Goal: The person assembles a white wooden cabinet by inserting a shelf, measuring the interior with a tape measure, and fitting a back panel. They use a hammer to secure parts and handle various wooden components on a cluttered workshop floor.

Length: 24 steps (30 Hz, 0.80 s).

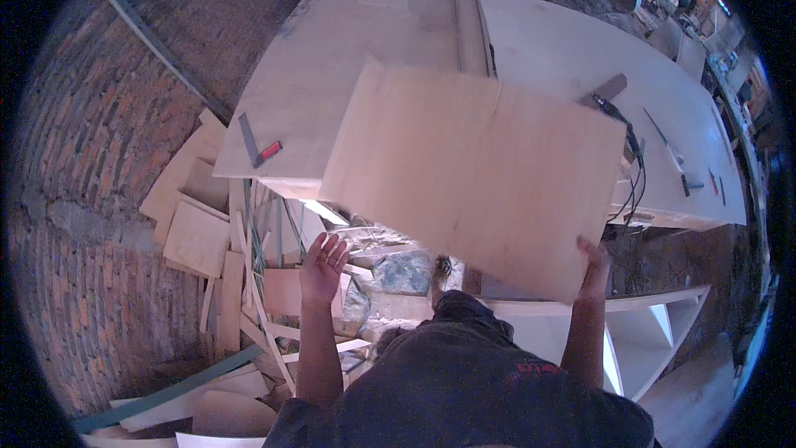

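A large pale plywood panel (477, 178) is tilted above the near side of the worktop, one far corner over the left board. My right hand (592, 264) grips the panel at its near right edge; some of its fingers are hidden by the panel. My left hand (323, 264) is apart from the panel, just beyond its near left edge, palm up with the fingers spread and nothing in them. On the left board (290, 83) lies a try square with a red handle (267, 152).
The right board (572, 46) carries a dark power tool with a black cable (630, 129) and a long thin tool with a pale handle (667, 143). Wood offcuts (199, 236) lean against the brick wall (91, 199); more scraps litter the floor. A white open-fronted cabinet frame (655, 340) stands at lower right.
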Each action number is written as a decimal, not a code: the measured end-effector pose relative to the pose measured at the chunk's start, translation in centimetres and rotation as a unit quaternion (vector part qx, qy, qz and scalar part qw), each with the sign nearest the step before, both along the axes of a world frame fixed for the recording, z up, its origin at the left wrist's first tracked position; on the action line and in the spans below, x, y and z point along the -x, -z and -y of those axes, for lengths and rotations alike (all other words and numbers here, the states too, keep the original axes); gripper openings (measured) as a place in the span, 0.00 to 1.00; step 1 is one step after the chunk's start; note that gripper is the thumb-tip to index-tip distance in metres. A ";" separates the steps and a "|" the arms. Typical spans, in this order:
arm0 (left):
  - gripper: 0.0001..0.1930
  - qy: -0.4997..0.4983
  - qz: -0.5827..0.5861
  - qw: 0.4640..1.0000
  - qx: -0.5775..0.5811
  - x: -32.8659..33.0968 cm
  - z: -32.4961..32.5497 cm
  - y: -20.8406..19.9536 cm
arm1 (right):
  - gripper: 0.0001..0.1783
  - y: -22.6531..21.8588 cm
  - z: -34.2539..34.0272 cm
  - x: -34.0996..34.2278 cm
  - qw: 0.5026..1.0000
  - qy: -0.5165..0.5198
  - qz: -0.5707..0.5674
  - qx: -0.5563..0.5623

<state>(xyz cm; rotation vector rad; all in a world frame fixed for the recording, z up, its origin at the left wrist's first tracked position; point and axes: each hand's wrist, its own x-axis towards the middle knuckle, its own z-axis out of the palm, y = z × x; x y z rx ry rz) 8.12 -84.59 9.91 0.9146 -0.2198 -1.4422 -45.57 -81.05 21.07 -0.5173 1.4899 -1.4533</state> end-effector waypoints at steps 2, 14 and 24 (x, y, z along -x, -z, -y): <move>0.21 0.008 0.038 0.998 -0.046 0.2 3.2 -0.6 | 0.35 -2.6 5.7 0.8 0.999 0.025 0.041 0.025; 0.18 0.075 0.138 0.956 -0.246 -0.4 5.9 7.5 | 0.24 5.8 28.4 17.6 0.952 0.163 -0.166 0.198; 0.25 0.361 0.346 0.858 -0.113 2.8 15.1 9.9 | 0.14 11.2 27.7 23.5 0.966 0.255 0.022 0.035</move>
